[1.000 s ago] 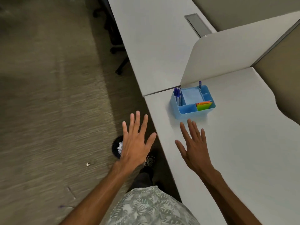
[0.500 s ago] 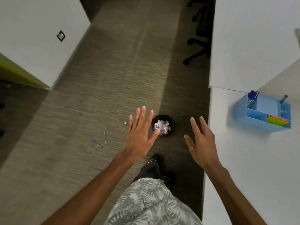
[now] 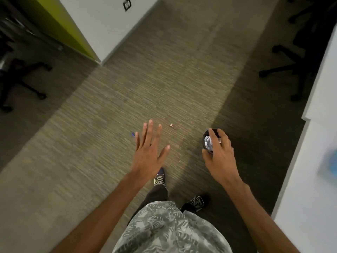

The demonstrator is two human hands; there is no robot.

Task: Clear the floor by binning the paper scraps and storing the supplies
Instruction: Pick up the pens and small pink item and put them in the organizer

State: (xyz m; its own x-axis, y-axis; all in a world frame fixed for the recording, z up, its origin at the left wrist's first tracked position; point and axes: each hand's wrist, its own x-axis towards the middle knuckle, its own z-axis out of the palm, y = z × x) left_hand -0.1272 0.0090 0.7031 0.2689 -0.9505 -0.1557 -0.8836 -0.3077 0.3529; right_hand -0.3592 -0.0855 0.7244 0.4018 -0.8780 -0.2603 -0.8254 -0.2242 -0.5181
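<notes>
A small black bin [image 3: 207, 141] stands on the carpet [image 3: 145, 88], and it is stuffed with white paper scraps [image 3: 208, 142] that reach up to its rim. The right hand [image 3: 219, 157] hangs above the bin and covers much of it, fingers loosely curled and gripping nothing. Left of the bin, the left hand [image 3: 148, 152] is spread flat with its fingers apart, empty, over bare carpet. Between the bin and that hand's fingertips one pale scrap [image 3: 171, 125] lies on the floor. Further left of the bin, a blue pen [image 3: 133, 134] peeks out beside the little finger, mostly hidden by the hand. Right of the bin, past a strip of shadowed carpet, runs the white tabletop [image 3: 300, 198]; on it sits a blue tray [image 3: 328, 165], too blurred to tell what is inside. The person's two dark shoes stand on the carpet just nearer than the bin.
</notes>
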